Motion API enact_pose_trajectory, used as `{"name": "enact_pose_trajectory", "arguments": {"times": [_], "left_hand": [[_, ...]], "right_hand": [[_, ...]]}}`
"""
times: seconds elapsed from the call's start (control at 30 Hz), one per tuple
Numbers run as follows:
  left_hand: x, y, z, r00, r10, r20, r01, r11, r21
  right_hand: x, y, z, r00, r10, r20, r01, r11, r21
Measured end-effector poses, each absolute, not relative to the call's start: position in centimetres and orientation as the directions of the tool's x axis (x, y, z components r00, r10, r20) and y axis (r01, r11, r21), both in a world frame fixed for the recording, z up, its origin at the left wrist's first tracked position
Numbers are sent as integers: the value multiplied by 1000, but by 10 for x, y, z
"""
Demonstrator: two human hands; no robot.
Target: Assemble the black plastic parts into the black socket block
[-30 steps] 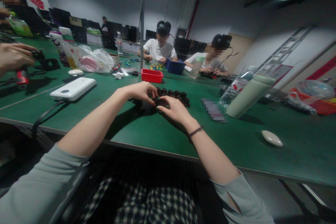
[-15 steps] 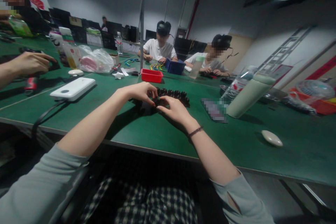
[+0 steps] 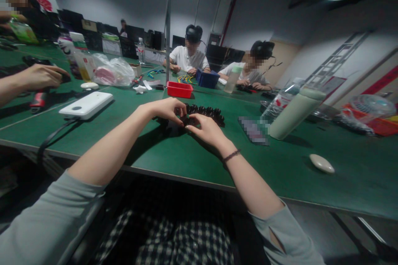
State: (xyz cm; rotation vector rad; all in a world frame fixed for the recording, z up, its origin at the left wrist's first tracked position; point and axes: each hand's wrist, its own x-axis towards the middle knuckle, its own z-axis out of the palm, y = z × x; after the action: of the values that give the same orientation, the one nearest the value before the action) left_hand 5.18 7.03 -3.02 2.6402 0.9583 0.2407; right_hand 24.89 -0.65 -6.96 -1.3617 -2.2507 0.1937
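Note:
Both my hands meet over the green table [image 3: 174, 157], close to a row of black, glossy, rounded parts [image 3: 207, 111]. My left hand [image 3: 169, 110] is curled, its fingertips pinched on a small dark piece. From the right, my right hand [image 3: 207, 129] reaches the same dark piece with thumb and forefinger. The piece is too dark and too covered by the fingers to make out. More black parts lie in shadow under my left hand.
Beyond my hands sits a red bin [image 3: 179, 90], with a blue bin [image 3: 207, 78] behind it. A white power bank [image 3: 87, 106] is at left. Rightward are a phone [image 3: 253, 130], a green flask [image 3: 297, 114] and a white oval object [image 3: 321, 163]. Another person's hand [image 3: 39, 75] is far left.
The other person's hand at the far left has shifted slightly over the dark tool. My own hands have hardly moved.

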Motion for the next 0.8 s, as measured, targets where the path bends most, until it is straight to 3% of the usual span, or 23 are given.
{"name": "enact_pose_trajectory", "arguments": {"times": [0.8], "left_hand": [[53, 70, -31, 761, 648, 30, 599, -720, 351]], "right_hand": [[249, -6, -70, -402, 843, 358, 758, 525, -387]]}}
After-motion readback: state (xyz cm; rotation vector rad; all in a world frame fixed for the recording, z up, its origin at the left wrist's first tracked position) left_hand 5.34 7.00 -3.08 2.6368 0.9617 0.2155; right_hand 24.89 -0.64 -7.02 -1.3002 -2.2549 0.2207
